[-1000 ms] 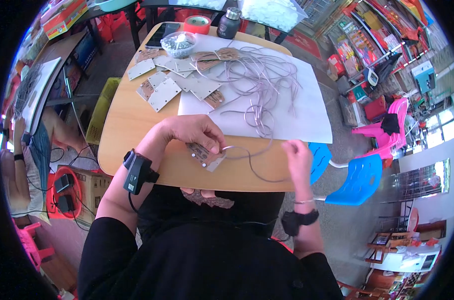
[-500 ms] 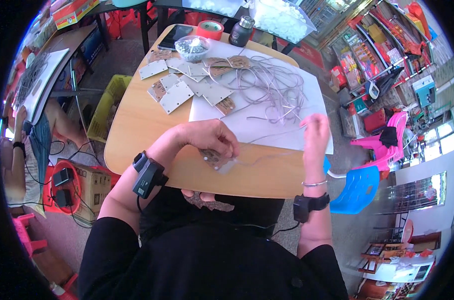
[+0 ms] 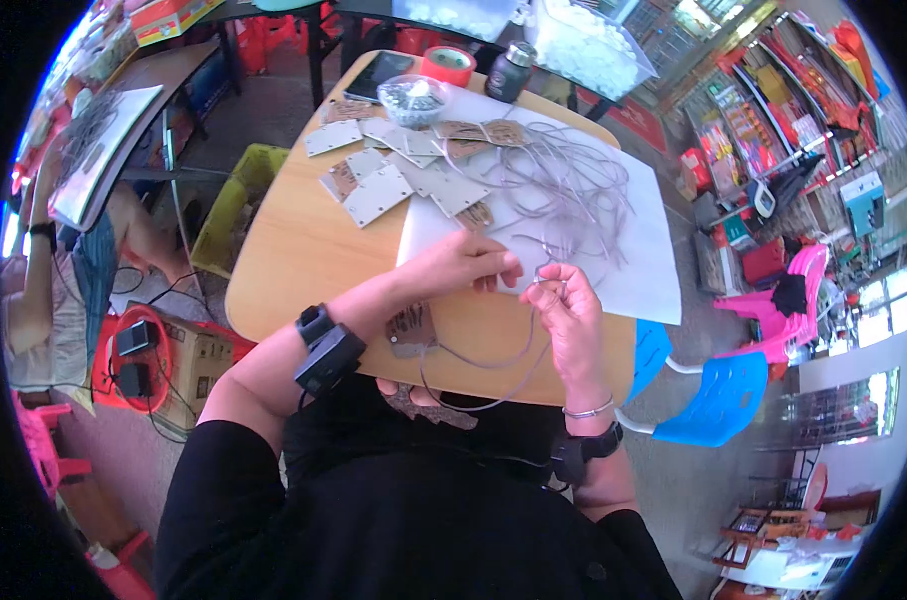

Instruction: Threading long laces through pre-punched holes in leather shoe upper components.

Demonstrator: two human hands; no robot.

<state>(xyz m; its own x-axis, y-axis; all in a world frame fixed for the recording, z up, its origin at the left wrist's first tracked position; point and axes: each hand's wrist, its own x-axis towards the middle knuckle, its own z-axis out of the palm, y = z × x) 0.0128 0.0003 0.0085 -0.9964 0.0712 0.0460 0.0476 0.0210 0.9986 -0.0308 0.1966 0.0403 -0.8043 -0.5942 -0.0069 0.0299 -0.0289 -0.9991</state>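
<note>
Landmark: white sheet (image 3: pixel 641 235). Right hand (image 3: pixel 565 315) over its near edge, thumb and fingertips pinched narrow on a thin grey cord (image 3: pixel 485 363); exact grip on the cord hard to see, fingers cover it. Left hand (image 3: pixel 470 265) over the sheet's near-left part, fingers bent and slightly apart, tips close to the right hand; can't tell if anything's in them. Single brown-and-grey card (image 3: pixel 413 338) just nearer than the sheet's near-left corner, upper left part hidden by the left forearm. Cord meets its right side, but how it's fixed there is too small to tell; the loop dips nearer to the person, dark against black clothing. Cord tangle (image 3: pixel 578 180) on the sheet's far half, ends lost in the overlaps. Card pile (image 3: pixel 378 195) across the sheet's left edge, lower cards mostly covered, no count. Clear bowl (image 3: pixel 413 103) by the sheet's far-left corner; small greyish contents, kind unclear. Co-worker (image 3: pixel 48 290) well left of the sheet, cut off by the fisheye rim, hand blurry.
</note>
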